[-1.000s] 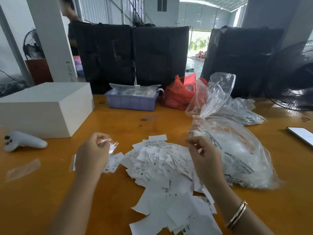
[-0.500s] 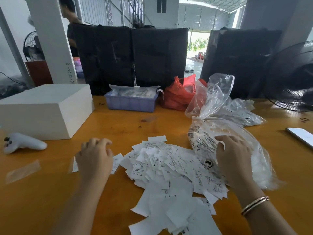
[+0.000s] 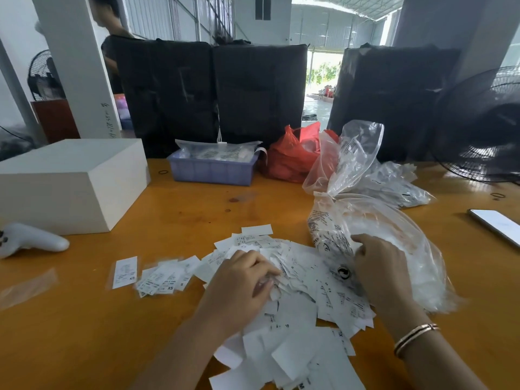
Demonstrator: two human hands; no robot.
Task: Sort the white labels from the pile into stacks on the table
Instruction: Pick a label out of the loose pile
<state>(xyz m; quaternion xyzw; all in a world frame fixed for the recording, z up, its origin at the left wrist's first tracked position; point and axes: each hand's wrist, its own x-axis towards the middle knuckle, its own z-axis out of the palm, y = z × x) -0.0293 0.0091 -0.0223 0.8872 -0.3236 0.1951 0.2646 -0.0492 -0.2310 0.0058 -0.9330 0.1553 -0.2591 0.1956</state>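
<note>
From the head camera, the pile of white labels [image 3: 298, 294] spreads across the middle of the orange table [image 3: 84, 333]; the left hand [image 3: 239, 288] rests on its left part, fingers curled, perhaps pinching a label, though blur hides this; the right hand [image 3: 380, 268] lies with loosely bent fingers on the clear bag [image 3: 394, 235]; two small stacks [image 3: 160, 277] sit left of the pile.
</note>
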